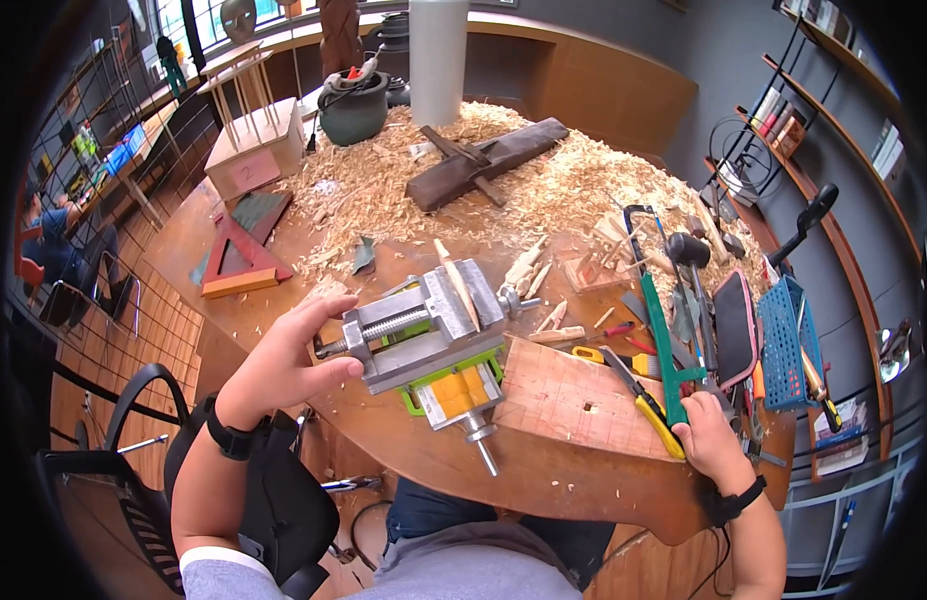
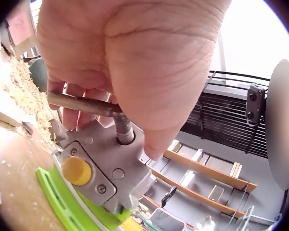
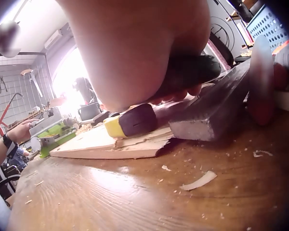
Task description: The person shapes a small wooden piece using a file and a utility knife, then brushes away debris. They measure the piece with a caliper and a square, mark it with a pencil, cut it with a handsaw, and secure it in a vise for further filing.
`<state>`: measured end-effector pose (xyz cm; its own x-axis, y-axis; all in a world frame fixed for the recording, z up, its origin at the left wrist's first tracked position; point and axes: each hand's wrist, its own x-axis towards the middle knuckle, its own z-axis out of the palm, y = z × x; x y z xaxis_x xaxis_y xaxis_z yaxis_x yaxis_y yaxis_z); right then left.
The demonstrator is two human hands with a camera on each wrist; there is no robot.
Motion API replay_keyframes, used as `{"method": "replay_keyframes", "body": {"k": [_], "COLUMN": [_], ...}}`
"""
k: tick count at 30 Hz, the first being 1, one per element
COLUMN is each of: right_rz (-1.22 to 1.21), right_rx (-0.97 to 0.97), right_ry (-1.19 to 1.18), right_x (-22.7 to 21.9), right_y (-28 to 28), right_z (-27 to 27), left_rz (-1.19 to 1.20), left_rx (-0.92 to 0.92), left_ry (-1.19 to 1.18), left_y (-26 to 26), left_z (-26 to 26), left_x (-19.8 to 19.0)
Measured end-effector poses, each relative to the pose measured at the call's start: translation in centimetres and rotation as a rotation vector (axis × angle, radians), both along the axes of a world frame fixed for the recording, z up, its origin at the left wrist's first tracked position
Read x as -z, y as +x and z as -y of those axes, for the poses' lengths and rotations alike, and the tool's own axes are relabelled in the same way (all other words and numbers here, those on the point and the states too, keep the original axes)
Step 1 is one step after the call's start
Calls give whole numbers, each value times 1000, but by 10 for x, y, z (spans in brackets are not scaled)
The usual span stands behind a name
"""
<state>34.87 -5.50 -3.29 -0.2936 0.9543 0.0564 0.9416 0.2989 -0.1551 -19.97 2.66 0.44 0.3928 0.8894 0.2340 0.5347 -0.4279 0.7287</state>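
A grey metal vise [image 1: 413, 330] on a green base stands near the table's front edge, a pointed wooden piece [image 1: 456, 285] upright-slanted in its jaws. My left hand [image 1: 298, 350] is spread around its screw end, fingers and thumb parted; in the left wrist view, the fingers of that hand [image 2: 130, 62] lie behind the handle bar [image 2: 82, 103]. Firm contact cannot be told. My right hand [image 1: 713, 440] grips the handle end of a green-framed saw [image 1: 667, 350] at the right. From the right wrist view, the fingers curl round a dark handle [image 3: 190, 72].
A pinkish wooden board [image 1: 573, 400] lies between vise and saw, with a yellow-handled tool [image 1: 658, 425] on it. Mallet [image 1: 687, 250], blue basket [image 1: 786, 345] and other tools crowd the right. Wood shavings [image 1: 333, 215] cover the back; a red-framed triangular piece [image 1: 245, 250] lies left.
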Motion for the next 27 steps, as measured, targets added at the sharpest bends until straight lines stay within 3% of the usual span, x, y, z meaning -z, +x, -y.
{"method": "replay_keyframes", "body": {"k": [4,7,11,17,18,19,21,25,27], "right_rz": [55,99,-340,-585,-586,-581,-492,-576,-653], "right_rx": [25,-32,-275,-457,-349,-236,-192,-215,-216], "right_ry": [-34,-63,-92,-22,-237,-449,-470,-443,-431], "right_x": [-22,-69,-100,-73,-70,-69,-76,-60,-58], "right_y": [-14,-56,-149,-254,-264,-273,-282,-283,-282], "right_z": [-5,-31,-87,-188,-197,-201,-198,-199,-197], "left_rz": [21,11,23,12,1,2,-18,-81,8], "left_rx": [-2,-17,-33,-72,-74,-81,-98,-158,-191], "left_ry": [35,75,155,311,348,349,405,466,359], "left_y": [-10,-14,-18,-17,-17,-17,-16,-11,-7], "left_z": [1,3,5,9,9,9,10,9,15], "left_x": [15,23,34,44,45,47,52,58,76]}}
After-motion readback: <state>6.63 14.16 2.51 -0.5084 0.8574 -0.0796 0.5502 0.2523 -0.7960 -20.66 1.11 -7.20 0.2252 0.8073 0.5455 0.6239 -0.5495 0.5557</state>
